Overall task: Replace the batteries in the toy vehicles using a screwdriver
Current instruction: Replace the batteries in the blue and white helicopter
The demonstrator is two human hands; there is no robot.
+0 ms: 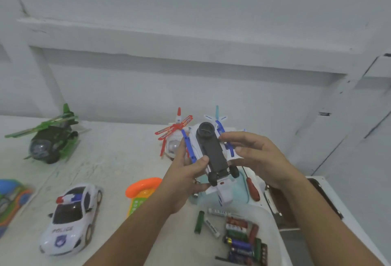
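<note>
White plastic, blue trim: the toy helicopter (211, 151) is held belly-up above the table (110, 155), black underside facing the camera.

- Long axis runs away from the person. The round black disc is at the far end, the small wheels at the near end, and the tail points down toward the near right.
- Left hand (186, 172): gripping the left flank, thumb laid on the edge of the black underside, fingers curled beneath.
- Right hand (254, 155): gripping the right flank, fingertips on the far right side by the blue skid.
- Screwdriver (252, 187): red handle, lying on the table below the right hand and just right of the toy's tail. The shaft points away and the handle lies toward the person. No hand touches it.
- The right hand is clearly the nearer one to the screwdriver. The left is across the toy from it.
- Batteries (239, 238): heaped in a white tray (270, 219) near the person, below both hands.
- No screw or hatch seam can be made out on the underside; the picture is too blurred.

Judgement: the toy is turned over and ready, but its cover is not yet opened. The next move likely needs the right hand to let go and drop to the handle while the left alone holds the belly level. With only one flank held, the toy could tip.
</note>
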